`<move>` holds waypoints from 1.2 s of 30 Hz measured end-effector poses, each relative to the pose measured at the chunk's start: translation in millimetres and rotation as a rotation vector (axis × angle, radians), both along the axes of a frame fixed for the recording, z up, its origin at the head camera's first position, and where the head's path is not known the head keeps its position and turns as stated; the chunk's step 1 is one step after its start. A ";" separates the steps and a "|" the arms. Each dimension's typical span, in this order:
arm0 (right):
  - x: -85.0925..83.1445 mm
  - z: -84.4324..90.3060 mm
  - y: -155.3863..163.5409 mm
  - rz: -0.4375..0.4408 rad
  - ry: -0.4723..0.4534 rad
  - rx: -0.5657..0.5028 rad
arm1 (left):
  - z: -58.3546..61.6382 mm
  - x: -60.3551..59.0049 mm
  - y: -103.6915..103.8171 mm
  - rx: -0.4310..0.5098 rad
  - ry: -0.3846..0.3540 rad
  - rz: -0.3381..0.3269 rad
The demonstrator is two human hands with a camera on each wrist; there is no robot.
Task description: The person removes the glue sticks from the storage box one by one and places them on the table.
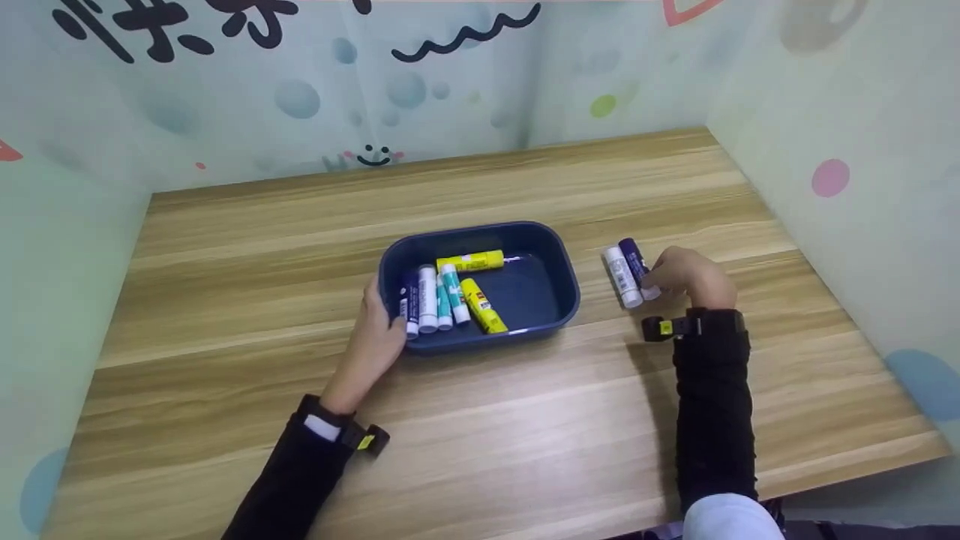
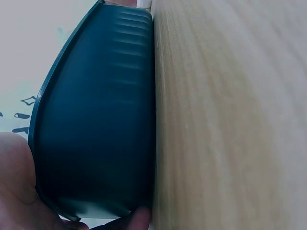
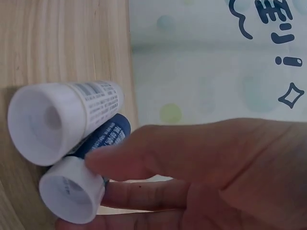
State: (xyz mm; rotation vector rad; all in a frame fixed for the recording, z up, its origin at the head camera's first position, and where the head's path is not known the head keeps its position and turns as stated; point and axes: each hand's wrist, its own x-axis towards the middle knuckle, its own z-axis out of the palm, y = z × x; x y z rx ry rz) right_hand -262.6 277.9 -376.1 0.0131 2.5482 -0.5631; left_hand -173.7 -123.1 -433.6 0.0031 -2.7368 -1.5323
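Note:
My left hand [image 1: 377, 330] grips the left end of a dark blue plastic bin [image 1: 534, 296], thumb over the rim and fingers outside. In the left wrist view the side wall of the bin [image 2: 96, 115] stands on the wood. Inside lie a dark blue glue stick [image 1: 412, 296], a white glue stick [image 1: 427, 300], two teal-and-white glue sticks [image 1: 454, 291] and two yellow glue sticks [image 1: 484, 306]. On the right, my right hand [image 1: 694, 276] pinches another dark blue glue stick [image 3: 109, 136] between thumb and fingers. A larger white glue stick [image 3: 98, 103] lies right against it.
The wooden table [image 1: 255, 270] carries the bin near its middle. Printed wall panels [image 1: 465, 97] stand along the back and both sides. The table's front edge shows at the lower right.

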 end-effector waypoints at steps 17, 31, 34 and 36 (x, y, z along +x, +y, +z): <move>4.1 14.3 -4.4 -0.012 0.054 -0.024 | 1.7 -0.2 0.7 -0.001 -0.013 0.003; 23.8 48.7 -37.0 -0.045 0.324 -0.148 | -0.1 -0.1 0.3 -0.013 -0.023 0.009; 28.8 53.1 -45.2 -0.018 0.353 -0.151 | -0.2 0.1 0.4 -0.011 -0.026 0.012; 31.8 55.3 -50.6 0.000 0.371 -0.144 | -0.3 0.1 0.5 -0.009 -0.024 0.012</move>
